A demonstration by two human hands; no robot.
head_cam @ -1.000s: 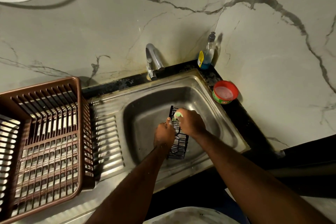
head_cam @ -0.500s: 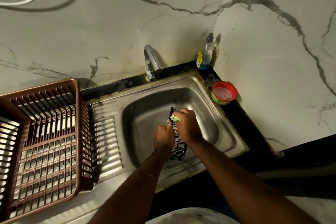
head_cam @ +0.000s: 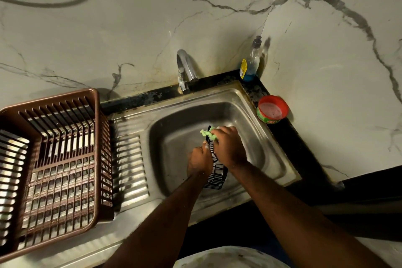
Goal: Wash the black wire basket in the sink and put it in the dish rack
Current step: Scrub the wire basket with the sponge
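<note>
Left hand (head_cam: 200, 162) clamps the black basket (head_cam: 216, 175) over the sink (head_cam: 269, 159) bowl; right hand (head_cam: 228, 148), at its 2 o'clock, presses a green scrubber (head_cam: 207, 134) onto the basket's top end. Brown rack (head_cam: 95, 159) sits at 9 o'clock on the counter (head_cam: 304, 152), well apart.

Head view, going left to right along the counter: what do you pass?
Dish rack → draining board → tap → left hand → wire basket → right hand holding a green scrubber → soap bottle → red tub.
</note>
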